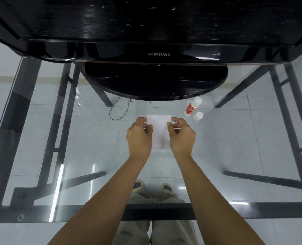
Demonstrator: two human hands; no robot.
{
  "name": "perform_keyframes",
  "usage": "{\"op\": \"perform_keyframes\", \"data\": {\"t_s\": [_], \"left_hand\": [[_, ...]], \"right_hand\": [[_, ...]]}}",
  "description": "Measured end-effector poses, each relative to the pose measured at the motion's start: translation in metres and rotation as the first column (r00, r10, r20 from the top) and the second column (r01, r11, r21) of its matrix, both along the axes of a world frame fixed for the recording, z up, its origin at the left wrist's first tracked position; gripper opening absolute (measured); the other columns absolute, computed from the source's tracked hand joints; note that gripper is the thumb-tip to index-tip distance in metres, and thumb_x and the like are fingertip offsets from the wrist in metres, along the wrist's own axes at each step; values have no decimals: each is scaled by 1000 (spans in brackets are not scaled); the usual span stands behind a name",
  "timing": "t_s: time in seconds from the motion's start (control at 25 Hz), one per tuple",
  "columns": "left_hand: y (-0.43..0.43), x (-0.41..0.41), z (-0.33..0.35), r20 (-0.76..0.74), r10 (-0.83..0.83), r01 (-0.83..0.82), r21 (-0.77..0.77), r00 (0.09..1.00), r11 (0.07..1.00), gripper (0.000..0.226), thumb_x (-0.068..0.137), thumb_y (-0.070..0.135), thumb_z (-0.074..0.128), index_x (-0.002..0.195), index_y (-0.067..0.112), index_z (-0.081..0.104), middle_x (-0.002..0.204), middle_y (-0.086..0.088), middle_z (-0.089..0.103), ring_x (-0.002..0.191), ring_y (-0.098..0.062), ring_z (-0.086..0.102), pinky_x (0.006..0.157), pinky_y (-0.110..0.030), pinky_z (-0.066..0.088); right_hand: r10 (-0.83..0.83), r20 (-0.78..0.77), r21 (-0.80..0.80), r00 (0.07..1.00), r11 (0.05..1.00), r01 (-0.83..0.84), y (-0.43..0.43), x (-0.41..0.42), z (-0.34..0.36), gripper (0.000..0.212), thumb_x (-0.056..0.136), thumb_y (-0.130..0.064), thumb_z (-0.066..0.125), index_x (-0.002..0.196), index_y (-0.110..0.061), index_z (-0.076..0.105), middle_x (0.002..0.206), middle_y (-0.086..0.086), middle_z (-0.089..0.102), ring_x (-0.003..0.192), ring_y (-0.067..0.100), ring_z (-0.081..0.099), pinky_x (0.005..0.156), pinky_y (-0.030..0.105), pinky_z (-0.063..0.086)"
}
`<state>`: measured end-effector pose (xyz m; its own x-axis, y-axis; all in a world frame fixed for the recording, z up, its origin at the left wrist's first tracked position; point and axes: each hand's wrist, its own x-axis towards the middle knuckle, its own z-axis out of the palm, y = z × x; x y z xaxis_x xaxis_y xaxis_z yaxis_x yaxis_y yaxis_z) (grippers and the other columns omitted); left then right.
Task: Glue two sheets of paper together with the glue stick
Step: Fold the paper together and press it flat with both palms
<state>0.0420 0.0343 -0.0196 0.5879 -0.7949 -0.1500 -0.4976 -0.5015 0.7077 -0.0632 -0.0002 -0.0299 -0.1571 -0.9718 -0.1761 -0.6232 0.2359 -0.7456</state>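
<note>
Head view: person stands at a glass table (40,174), both arms reach forward over it; floor tiles and feet show through the glass
Paper: small white paper (158,119) just in front of the monitor base (155,82); far edge looks lifted, near part seems flat on the glass; cannot tell if this is one sheet or two stacked
Left hand: left hand (139,137) pinches the left edge near the far corner; thumb and fingertips narrow, closed on the paper
Right hand: right hand (182,137) pinches the right edge opposite; fingers narrow, closed on the paper too
Why held so: grip on both side edges probably keeps the sheet square and lets it come down straight; fingers stay off the middle, likely where glue goes or already is
Glue stick: red and white glue stick (192,106) lies on the glass to the right of the paper, near it, not touching; no hand on it
Cap: white cap (198,116) stands apart just beside the glue stick, so stick looks uncapped; probably parked there within reach of the right hand
Step guess: lining up or laying a sheet; glue on the paper not visible, too pale to tell
Risk: skewed lay, edges not matching; thin sheet may curl or stick early
</note>
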Motion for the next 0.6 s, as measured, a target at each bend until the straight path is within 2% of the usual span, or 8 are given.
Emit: {"op": "perform_keyframes", "data": {"t_s": [0.16, 0.24, 0.36, 0.44, 0.52, 0.6], "left_hand": [[-1, -1, 0, 14, -5, 5, 17, 1000, 1000, 25, 87, 13, 60, 110, 4, 58, 93, -13, 69, 79, -26, 64, 70, -29, 47], [-1, -2, -1, 19, 2, -2, 8, 1000, 1000, 25, 87, 13, 60, 110, 3, 58, 94, -14, 68, 78, -26, 64, 69, -27, 46], [2, -3, -2, 42, -1, 2, -9, 999, 1000, 25, 87, 13, 61, 110, 4, 59, 97, -15, 67, 75, -25, 63, 67, -24, 44], [4, -4, -3, 76, -36, 37, -9, 996, 999, 26, 89, 14, 59, 113, 5, 60, 101, -15, 66, 73, -25, 64, 67, -23, 44], [4, -4, -4, 105, -74, 74, 9, 992, 997, 28, 90, 15, 56, 117, 7, 60, 104, -16, 64, 72, -26, 64, 69, -26, 46], [4, -3, -4, 145, -125, 119, 47, 981, 992, 30, 92, 15, 53, 121, 7, 59, 107, -17, 61, 73, -28, 63, 69, -29, 47]], "right_hand": [[16, -39, -16, 999, 1000, -16, 0, 0, 1, 23, 89, -22, 61, 109, -13, 64, 101, 7, 72, 70, 10, 60, 65, 5, 36], [27, -59, -21, 998, 999, -28, 0, 1, 1, 24, 89, -22, 60, 110, -12, 64, 102, 8, 71, 76, 16, 65, 70, 14, 41], [77, -118, -51, 990, 995, -83, 2, 2, 1, 26, 91, -23, 58, 115, -12, 59, 107, 10, 66, 80, 21, 65, 73, 19, 42], [156, -186, -94, 970, 980, -176, 3, 0, 0, 27, 93, -21, 53, 118, -12, 56, 115, 12, 60, 85, 24, 64, 76, 22, 45], [268, -280, -117, 922, 944, -310, 5, -2, -2, 28, 93, -17, 53, 120, -9, 55, 123, 15, 55, 96, 30, 61, 84, 32, 50], [395, -358, -61, 846, 894, -443, 6, -4, -3, 36, 89, -14, 58, 125, -9, 53, 132, 15, 50, 112, 33, 52, 93, 40, 47]]}}
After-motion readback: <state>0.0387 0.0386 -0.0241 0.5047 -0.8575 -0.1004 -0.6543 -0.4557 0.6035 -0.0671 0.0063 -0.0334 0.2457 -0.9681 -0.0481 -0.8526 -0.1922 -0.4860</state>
